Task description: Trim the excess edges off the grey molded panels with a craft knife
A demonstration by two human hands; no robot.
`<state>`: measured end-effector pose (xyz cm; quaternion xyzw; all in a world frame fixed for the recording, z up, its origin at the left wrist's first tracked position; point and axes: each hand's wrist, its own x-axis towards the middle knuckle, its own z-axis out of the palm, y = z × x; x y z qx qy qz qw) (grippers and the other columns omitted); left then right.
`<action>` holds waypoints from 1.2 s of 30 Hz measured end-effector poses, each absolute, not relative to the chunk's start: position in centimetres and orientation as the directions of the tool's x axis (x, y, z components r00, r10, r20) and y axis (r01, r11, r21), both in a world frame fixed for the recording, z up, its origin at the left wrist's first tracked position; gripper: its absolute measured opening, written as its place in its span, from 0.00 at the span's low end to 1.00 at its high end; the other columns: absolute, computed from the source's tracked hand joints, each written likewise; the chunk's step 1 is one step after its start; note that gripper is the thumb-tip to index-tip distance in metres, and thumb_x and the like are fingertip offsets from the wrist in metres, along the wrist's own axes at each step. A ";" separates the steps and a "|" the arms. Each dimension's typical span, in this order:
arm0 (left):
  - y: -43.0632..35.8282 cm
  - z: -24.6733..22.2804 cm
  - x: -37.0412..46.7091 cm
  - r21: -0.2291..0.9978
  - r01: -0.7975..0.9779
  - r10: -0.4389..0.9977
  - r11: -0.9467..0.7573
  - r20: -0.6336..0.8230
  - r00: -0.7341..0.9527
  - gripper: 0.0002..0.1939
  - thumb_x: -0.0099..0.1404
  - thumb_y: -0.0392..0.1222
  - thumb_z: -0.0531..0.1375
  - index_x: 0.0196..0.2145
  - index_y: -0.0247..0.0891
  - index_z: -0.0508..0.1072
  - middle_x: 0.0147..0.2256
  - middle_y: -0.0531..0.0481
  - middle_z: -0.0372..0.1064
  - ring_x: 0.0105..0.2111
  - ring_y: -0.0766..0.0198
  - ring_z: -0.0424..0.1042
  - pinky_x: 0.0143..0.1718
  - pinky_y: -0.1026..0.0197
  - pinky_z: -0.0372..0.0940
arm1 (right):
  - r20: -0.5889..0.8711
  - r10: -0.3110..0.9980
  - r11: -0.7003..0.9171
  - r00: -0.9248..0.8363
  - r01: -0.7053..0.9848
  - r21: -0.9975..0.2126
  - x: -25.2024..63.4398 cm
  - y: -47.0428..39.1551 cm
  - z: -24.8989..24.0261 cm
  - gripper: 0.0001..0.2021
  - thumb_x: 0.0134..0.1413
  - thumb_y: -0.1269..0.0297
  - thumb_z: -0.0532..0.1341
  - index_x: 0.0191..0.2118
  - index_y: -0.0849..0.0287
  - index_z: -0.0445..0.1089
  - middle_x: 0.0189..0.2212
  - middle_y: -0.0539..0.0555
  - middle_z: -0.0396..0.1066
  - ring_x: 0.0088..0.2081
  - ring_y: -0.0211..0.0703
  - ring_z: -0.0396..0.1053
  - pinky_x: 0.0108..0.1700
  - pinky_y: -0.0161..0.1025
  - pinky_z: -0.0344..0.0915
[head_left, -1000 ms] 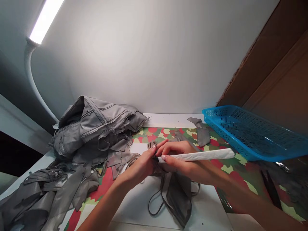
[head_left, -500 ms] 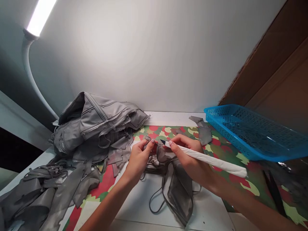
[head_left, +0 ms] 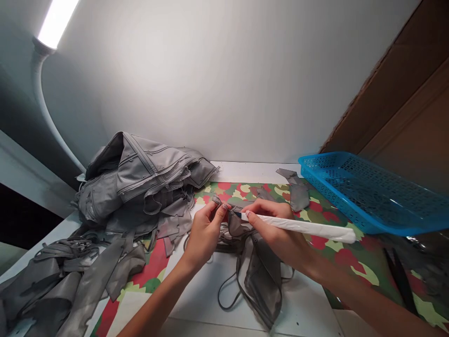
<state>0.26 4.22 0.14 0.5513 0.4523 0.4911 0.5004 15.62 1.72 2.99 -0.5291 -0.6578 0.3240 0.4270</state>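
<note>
My left hand (head_left: 206, 229) pinches the edge of a grey leather-like piece (head_left: 261, 276) between thumb and fingers. The piece hangs down over a white board, with thin cords looping from it. In my right hand (head_left: 271, 224) is a slim knife (head_left: 308, 228) with a long white wrapped handle and a short dark slanted tip. That tip lies at the upper edge of the piece, close to my left thumb. Whether it cuts into the material cannot be made out. The hands are close together, and my fingers hide part of the held edge.
A heap of stitched grey material (head_left: 150, 173) lies at the back left, with loose strips (head_left: 91, 281) in front. At the right stand a blue basket (head_left: 354, 215) and black tweezers (head_left: 400, 281). Grey scraps (head_left: 299, 196) lie on the camouflage-patterned mat (head_left: 351, 257). A lamp (head_left: 47, 107) rises at the left.
The knife's rear end has risen a little, and its tip has dropped slightly toward the grey edge. My left hand keeps its pinch, with the fingers shifted slightly.
</note>
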 end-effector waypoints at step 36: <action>4.6 0.3 0.1 0.996 0.088 0.955 0.010 -0.035 0.295 0.12 0.58 0.46 0.57 0.24 0.34 0.68 0.24 0.54 0.65 0.28 0.67 0.64 0.30 0.66 0.58 | 0.227 0.969 0.248 -0.100 0.381 -0.891 16.4 2.4 2.9 0.10 0.52 0.64 0.55 0.23 0.61 0.67 0.24 0.51 0.69 0.26 0.37 0.61 0.27 0.34 0.55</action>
